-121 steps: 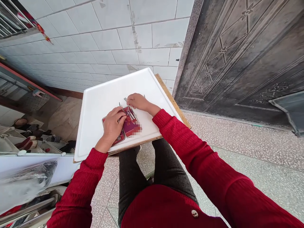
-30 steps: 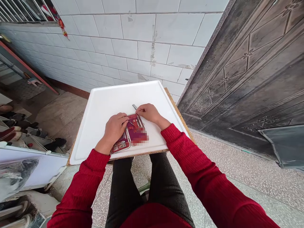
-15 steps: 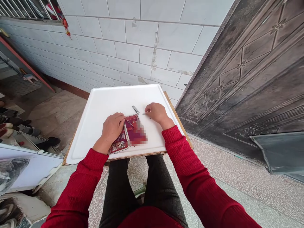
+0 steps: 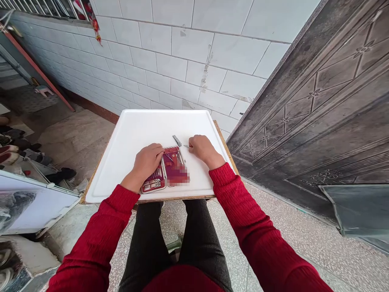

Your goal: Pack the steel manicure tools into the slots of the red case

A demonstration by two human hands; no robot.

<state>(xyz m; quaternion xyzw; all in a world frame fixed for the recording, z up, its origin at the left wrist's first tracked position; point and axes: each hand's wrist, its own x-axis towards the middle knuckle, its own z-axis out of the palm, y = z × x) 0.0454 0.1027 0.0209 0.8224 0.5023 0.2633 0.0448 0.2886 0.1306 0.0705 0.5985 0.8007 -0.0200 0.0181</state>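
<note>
An open dark-red manicure case (image 4: 177,172) lies near the front edge of the white tabletop; small metal tools sit in its left half, and part of its right half is blurred out. My left hand (image 4: 148,159) covers the upper part of that left half, its curled fingers gripping the case by the spine. A silver nail clipper (image 4: 176,140) lies just beyond the case. To the right of the clipper, my right hand (image 4: 201,147) is closed on a small pointed metal tool (image 4: 186,146), whose tip points left; the fingers hide the remainder.
The white tabletop (image 4: 146,121) has a raised rim and rests on a wooden board (image 4: 224,142). A tiled wall (image 4: 164,69) rises behind it. On the right stands a dark metal door (image 4: 291,138); a white cabinet (image 4: 39,198) is at the left.
My right hand has closed and turned further over the small metal tool, so less of it shows. My left hand stays on the case. The whole view has shifted slightly.
</note>
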